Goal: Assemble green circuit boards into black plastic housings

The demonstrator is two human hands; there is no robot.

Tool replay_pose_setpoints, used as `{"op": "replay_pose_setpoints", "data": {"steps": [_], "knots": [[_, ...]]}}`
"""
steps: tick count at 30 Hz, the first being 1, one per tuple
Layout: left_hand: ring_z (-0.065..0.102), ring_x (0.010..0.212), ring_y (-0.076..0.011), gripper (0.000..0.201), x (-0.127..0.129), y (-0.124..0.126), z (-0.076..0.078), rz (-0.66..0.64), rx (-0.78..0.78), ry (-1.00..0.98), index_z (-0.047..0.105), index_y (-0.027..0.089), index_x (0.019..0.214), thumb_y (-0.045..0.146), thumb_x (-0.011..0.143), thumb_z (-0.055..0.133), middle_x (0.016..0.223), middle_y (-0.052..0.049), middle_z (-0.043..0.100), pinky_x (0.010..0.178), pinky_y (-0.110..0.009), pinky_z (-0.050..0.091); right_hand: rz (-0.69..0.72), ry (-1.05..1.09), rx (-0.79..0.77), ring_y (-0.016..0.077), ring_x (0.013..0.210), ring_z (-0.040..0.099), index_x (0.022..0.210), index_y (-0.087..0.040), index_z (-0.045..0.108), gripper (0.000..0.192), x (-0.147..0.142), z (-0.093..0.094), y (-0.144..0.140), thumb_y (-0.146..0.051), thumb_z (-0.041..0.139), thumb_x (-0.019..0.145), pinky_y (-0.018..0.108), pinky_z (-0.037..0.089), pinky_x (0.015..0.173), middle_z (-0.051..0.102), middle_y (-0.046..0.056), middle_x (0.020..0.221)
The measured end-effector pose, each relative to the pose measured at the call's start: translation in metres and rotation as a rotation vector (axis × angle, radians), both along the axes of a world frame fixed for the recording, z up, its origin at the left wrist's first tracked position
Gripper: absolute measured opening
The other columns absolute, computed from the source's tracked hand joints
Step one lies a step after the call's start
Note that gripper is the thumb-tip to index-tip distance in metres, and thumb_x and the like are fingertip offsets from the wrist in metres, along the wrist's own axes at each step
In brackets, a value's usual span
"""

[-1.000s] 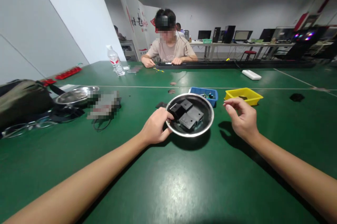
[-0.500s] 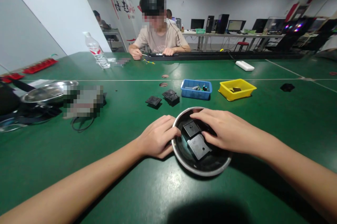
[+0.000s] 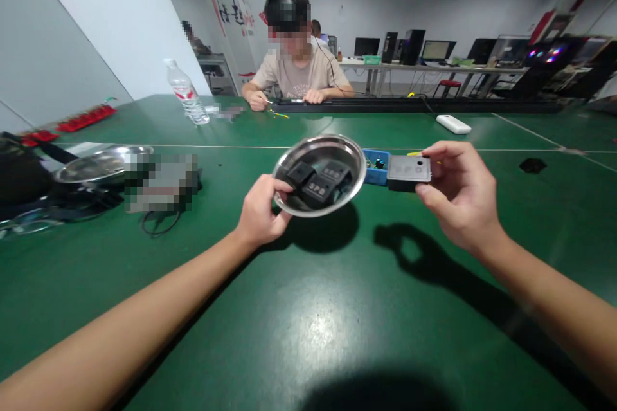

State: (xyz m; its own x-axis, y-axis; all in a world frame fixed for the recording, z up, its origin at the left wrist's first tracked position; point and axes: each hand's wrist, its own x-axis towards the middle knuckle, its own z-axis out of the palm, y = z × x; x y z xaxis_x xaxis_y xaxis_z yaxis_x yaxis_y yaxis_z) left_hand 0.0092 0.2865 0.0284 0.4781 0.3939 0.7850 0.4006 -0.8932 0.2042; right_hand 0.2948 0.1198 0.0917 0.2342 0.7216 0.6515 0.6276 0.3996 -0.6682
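My left hand (image 3: 264, 210) grips the near left rim of a round metal bowl (image 3: 355, 195), lifted off the table and tilted toward me. Inside lie several black plastic boxes (image 3: 319, 188), with "SPD" lettering on at least one. To the right, my right hand (image 3: 463, 189) pinches a black rectangular plastic box (image 3: 409, 170) by its right end, above the table. That box hides part of a blue tray (image 3: 376, 174) with small electronic parts in it. Only bits of yellow show of the tray behind my right fingers.
Across the green table (image 3: 308, 308), a person (image 3: 303, 70) works at a long black bar (image 3: 424, 104). A water bottle (image 3: 189, 94), another metal bowl (image 3: 96, 163) and a pixelated object (image 3: 164, 182) stand left. A white power bank (image 3: 453, 124) and black piece (image 3: 533, 165) lie right.
My left hand has raised the bowl and moved it forward and left. My right hand has come out of the bowl with a black box and moved right.
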Motion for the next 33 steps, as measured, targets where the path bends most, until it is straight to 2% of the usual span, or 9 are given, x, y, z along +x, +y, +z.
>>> {"op": "replay_pose_setpoints", "data": {"steps": [3,5,9,13,20,23,26,30,33], "knots": [[0.065,0.087,-0.0241,0.024,-0.014,0.024,0.003,0.278,-0.157,-0.029,0.054,0.021,0.097,0.040,0.084,0.055,0.090,-0.007,0.066,0.083,-0.039,0.054,0.097,0.100,-0.066,0.0236,0.091,0.069,0.120,-0.025,0.053,0.040,-0.001,-0.026,0.011,-0.027,0.062,0.082,0.037,0.057,0.079,0.068,0.007,0.101],[0.066,0.094,-0.0274,0.026,-0.024,0.039,0.005,0.412,-0.229,-0.032,0.054,0.020,0.099,0.041,0.083,0.056,0.098,-0.010,0.068,0.088,-0.042,0.054,0.165,0.122,-0.140,0.0223,0.092,0.070,0.114,-0.024,0.057,0.034,-0.004,-0.043,0.015,-0.025,0.063,0.081,0.036,0.058,0.080,0.069,0.005,0.101],[0.066,0.103,-0.0311,0.030,-0.036,0.060,0.007,0.556,-0.327,0.011,0.055,0.020,0.104,0.042,0.084,0.058,0.107,-0.012,0.070,0.093,-0.045,0.052,0.252,0.049,-0.288,0.0195,0.086,0.070,0.103,-0.023,0.058,0.025,-0.015,-0.066,0.014,-0.022,0.067,0.079,0.032,0.058,0.077,0.071,0.003,0.095],[0.067,0.105,-0.0341,0.033,-0.038,0.069,0.007,0.639,-0.387,0.074,0.058,0.019,0.105,0.044,0.084,0.060,0.108,-0.015,0.071,0.094,-0.046,0.052,0.270,-0.104,-0.347,0.0174,0.080,0.068,0.095,-0.022,0.059,0.020,-0.024,-0.070,0.008,-0.023,0.070,0.078,0.032,0.055,0.077,0.072,0.003,0.094],[0.069,0.103,-0.0405,0.036,-0.033,0.072,0.009,0.710,-0.478,0.227,0.064,0.019,0.103,0.049,0.085,0.061,0.108,-0.020,0.074,0.088,-0.051,0.054,0.325,-0.230,-0.364,0.0172,0.081,0.065,0.088,-0.021,0.056,0.017,-0.025,-0.065,0.006,-0.021,0.070,0.078,0.030,0.051,0.076,0.072,0.004,0.095],[0.070,0.101,-0.0409,0.034,-0.032,0.071,0.009,0.711,-0.504,0.249,0.065,0.019,0.103,0.048,0.085,0.061,0.103,-0.018,0.075,0.085,-0.051,0.055,0.379,-0.260,-0.375,0.0167,0.081,0.064,0.098,-0.021,0.057,0.023,-0.023,-0.066,0.005,-0.023,0.071,0.080,0.029,0.051,0.075,0.072,0.004,0.097],[0.071,0.094,-0.0392,0.030,-0.032,0.067,0.011,0.709,-0.505,0.195,0.064,0.021,0.108,0.036,0.082,0.060,0.093,-0.015,0.075,0.083,-0.050,0.054,0.384,-0.237,-0.328,0.0173,0.085,0.066,0.115,-0.022,0.054,0.035,-0.018,-0.070,0.006,-0.028,0.068,0.084,0.030,0.052,0.078,0.072,0.005,0.100],[0.068,0.071,-0.0303,0.035,-0.032,0.057,0.010,0.694,-0.383,-0.051,0.059,0.020,0.112,0.025,0.078,0.056,0.074,-0.006,0.066,0.072,-0.043,0.052,0.141,-0.203,-0.247,0.0173,0.073,0.063,0.126,-0.022,0.051,0.040,0.000,-0.079,0.023,-0.029,0.062,0.088,0.031,0.052,0.074,0.069,0.002,0.086],[0.061,0.061,-0.0210,0.030,-0.027,0.044,0.005,0.490,-0.218,-0.149,0.055,0.020,0.107,0.025,0.078,0.054,0.069,-0.001,0.060,0.065,-0.035,0.050,-0.079,-0.247,-0.268,0.0191,0.069,0.061,0.136,-0.020,0.051,0.053,0.021,-0.084,0.044,-0.027,0.062,0.085,0.035,0.052,0.073,0.066,0.002,0.083]]}}
